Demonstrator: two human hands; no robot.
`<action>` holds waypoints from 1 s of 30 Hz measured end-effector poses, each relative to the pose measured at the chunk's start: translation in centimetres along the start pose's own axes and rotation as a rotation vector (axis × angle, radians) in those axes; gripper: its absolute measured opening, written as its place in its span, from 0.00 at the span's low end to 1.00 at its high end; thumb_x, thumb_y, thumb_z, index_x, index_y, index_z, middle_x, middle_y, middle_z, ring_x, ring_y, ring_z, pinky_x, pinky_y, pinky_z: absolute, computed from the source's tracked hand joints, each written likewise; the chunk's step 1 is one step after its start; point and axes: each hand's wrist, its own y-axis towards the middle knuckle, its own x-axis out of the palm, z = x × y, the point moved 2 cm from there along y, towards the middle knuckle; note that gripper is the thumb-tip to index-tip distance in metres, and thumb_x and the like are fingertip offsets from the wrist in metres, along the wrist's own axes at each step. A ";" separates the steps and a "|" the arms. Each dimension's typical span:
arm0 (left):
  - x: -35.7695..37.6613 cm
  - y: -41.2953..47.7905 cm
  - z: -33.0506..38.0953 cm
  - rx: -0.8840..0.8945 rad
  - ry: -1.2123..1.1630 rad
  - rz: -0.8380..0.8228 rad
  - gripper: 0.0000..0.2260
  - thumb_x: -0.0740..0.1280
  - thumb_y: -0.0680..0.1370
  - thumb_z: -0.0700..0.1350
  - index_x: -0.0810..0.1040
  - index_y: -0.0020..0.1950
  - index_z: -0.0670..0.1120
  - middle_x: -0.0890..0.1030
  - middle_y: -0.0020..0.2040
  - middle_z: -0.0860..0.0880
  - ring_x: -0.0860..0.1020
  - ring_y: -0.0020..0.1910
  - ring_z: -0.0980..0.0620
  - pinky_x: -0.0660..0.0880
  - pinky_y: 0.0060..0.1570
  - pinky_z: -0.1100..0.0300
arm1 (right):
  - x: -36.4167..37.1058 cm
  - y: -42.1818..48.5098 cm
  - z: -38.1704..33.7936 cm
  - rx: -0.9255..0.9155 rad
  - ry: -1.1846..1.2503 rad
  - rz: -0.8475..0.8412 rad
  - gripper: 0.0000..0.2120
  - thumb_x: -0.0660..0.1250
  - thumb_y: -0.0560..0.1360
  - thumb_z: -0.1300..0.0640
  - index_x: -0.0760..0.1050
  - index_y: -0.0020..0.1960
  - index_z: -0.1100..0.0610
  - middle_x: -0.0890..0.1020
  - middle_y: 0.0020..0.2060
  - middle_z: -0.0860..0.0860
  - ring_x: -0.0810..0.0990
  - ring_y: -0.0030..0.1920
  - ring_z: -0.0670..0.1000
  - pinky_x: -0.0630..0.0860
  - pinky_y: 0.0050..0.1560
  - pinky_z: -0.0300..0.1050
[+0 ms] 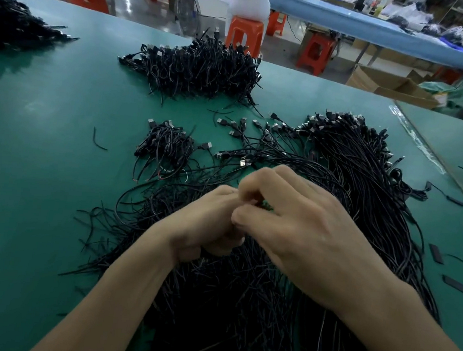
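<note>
**Item: black USB cables, sorting and bundling station**

- Left hand [206, 223]: fingers curled into a loose fist, knuckles up, low over the near cable pile [240, 303].
- Right hand [298, 230]: fingers curled, tips meeting the left hand's. The 2 hands are pressed together at the fingertips. What they pinch is hidden between the fingers and cannot be told; a single cable is the likely guess.
- Location of stock: the near pile lies directly under both hands. Loose cables [353, 164] fan out to the far right, plugs pointing away.
- Finished stock: 1 small heap of coiled cables [168, 143] to the far left of the hands, 1 large heap [203, 70] beyond it, and 1 more [10, 24] at the far left edge of the green counter [42, 157].
- Handling advice: draw 1 cable clear of the tangle before winding. Keep the plug end outside the coil, make even loops, and lay the result on the small heap.
- Risk: neighbouring strands may drag along.
- Sundries: short black strips [435, 253] at right.
- Markings: no brand, label or writing legible.
</note>
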 end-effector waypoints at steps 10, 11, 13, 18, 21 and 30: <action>0.5 0.8 -0.4 -0.112 -0.193 -0.188 0.28 0.50 0.77 0.59 0.81 0.31 0.46 0.57 0.23 0.54 0.53 0.20 0.56 0.55 0.21 0.71 | 1.8 -0.7 2.6 0.371 0.535 0.090 0.03 0.76 0.72 0.62 0.84 0.44 0.55 0.79 0.43 0.45 0.81 0.38 0.47 0.75 0.39 0.35; 0.5 0.7 -0.3 -0.102 -0.215 -0.212 0.28 0.51 0.76 0.62 0.81 0.33 0.45 0.56 0.24 0.54 0.52 0.20 0.56 0.54 0.21 0.71 | 1.9 -0.8 2.9 0.401 0.591 0.090 0.04 0.76 0.71 0.63 0.84 0.42 0.55 0.79 0.42 0.44 0.81 0.35 0.47 0.73 0.37 0.32; 0.4 0.4 -0.2 -0.092 -0.164 -0.236 0.27 0.55 0.74 0.68 0.80 0.35 0.48 0.56 0.26 0.55 0.53 0.21 0.57 0.53 0.21 0.70 | 1.9 -0.8 3.5 0.448 0.698 0.062 0.06 0.77 0.71 0.63 0.83 0.40 0.54 0.80 0.42 0.44 0.82 0.34 0.47 0.73 0.36 0.31; 0.9 -0.2 0.0 -0.017 0.251 -0.303 0.16 0.79 0.67 0.48 0.70 0.35 0.50 0.64 0.29 0.53 0.60 0.24 0.57 0.58 0.22 0.65 | 1.6 -1.0 4.0 0.465 0.685 -0.127 0.05 0.76 0.71 0.59 0.84 0.41 0.50 0.84 0.43 0.43 0.82 0.46 0.43 0.77 0.50 0.40; 1.2 0.0 -0.5 -0.020 0.353 -0.282 0.17 0.77 0.73 0.39 0.68 0.36 0.41 0.64 0.30 0.48 0.61 0.25 0.51 0.59 0.23 0.61 | 1.4 -0.9 3.1 0.387 0.479 -0.243 0.03 0.72 0.75 0.55 0.83 0.44 0.49 0.81 0.47 0.40 0.80 0.49 0.43 0.78 0.51 0.48; 1.2 0.8 -0.6 0.074 0.439 -0.122 0.07 0.73 0.70 0.47 0.77 0.35 0.47 0.73 0.35 0.38 0.69 0.34 0.44 0.69 0.36 0.43 | 1.0 -0.6 1.6 0.334 0.276 -0.257 0.06 0.63 0.80 0.51 0.80 0.52 0.47 0.79 0.48 0.44 0.75 0.51 0.49 0.76 0.50 0.51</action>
